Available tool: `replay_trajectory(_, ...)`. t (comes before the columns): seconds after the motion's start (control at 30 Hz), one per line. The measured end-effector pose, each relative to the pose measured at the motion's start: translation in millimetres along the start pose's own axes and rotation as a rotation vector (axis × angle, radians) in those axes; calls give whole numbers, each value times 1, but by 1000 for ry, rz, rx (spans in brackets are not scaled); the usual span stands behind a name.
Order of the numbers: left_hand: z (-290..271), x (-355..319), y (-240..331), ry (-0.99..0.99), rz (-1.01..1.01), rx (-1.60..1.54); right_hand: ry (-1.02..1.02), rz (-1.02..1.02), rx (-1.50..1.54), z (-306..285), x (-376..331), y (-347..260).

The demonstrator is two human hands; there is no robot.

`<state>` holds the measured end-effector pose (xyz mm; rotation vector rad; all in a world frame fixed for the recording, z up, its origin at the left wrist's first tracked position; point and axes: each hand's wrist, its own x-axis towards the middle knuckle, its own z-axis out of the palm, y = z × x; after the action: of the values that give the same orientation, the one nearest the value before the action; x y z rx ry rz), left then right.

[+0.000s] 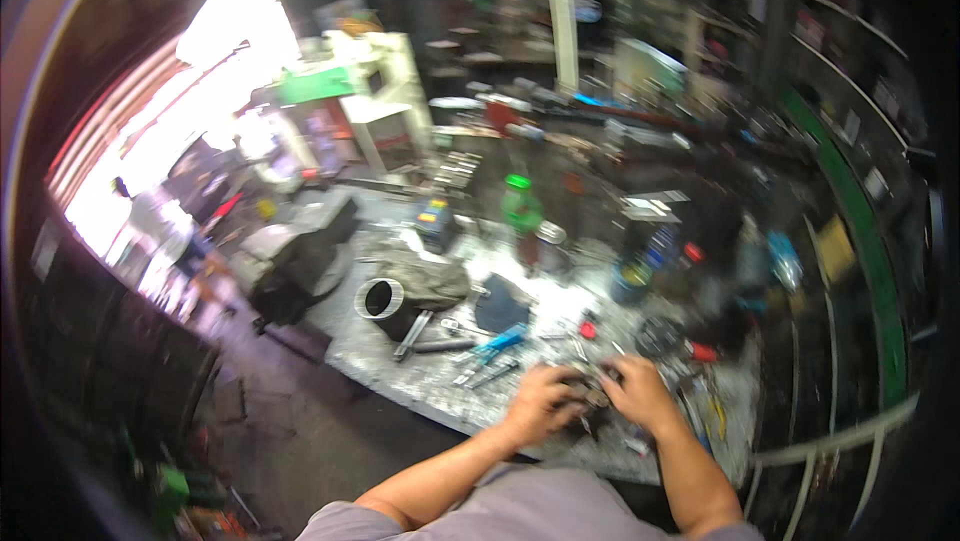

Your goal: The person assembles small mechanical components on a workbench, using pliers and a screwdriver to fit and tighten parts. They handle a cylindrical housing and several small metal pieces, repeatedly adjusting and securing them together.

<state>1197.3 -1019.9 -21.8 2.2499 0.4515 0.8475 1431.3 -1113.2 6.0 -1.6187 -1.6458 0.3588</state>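
My left hand and my right hand meet over a small dark metal part at the near edge of a cluttered workbench. Both hands curl around the part, which is mostly hidden between the fingers. The picture is blurred, so the part's shape is unclear. A blue-handled tool and loose wrenches lie just left of my left hand.
A short metal ring or pipe section and a dark rag sit farther left on the bench. A green bottle, cans and red caps stand behind. Shelves curve along the right. The floor drops away at the left.
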Motion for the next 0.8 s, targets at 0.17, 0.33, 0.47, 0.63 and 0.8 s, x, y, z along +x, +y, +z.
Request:
replay_trajectory(0.17, 8, -6, -2, 45, 33, 39, -82, -5, -107, -4, 24, -27)
replay_trajectory(0.33, 7, -6, -3, -55, -3, 27, -105, 54, 12, -8, 23, -39)
replay_trajectory(0.47, 7, -8, 0, 5, -1, -27, -115, 99, -126, -2, 5, -55)
replay_trajectory(0.63, 7, -7, 0, -26, -38, -10, -17, 244, 81, 4, -19, -68)
replay_trajectory(0.8, 6, -5, 1, -19, -5, -28, -35, 334, 32, 6, -34, -64)
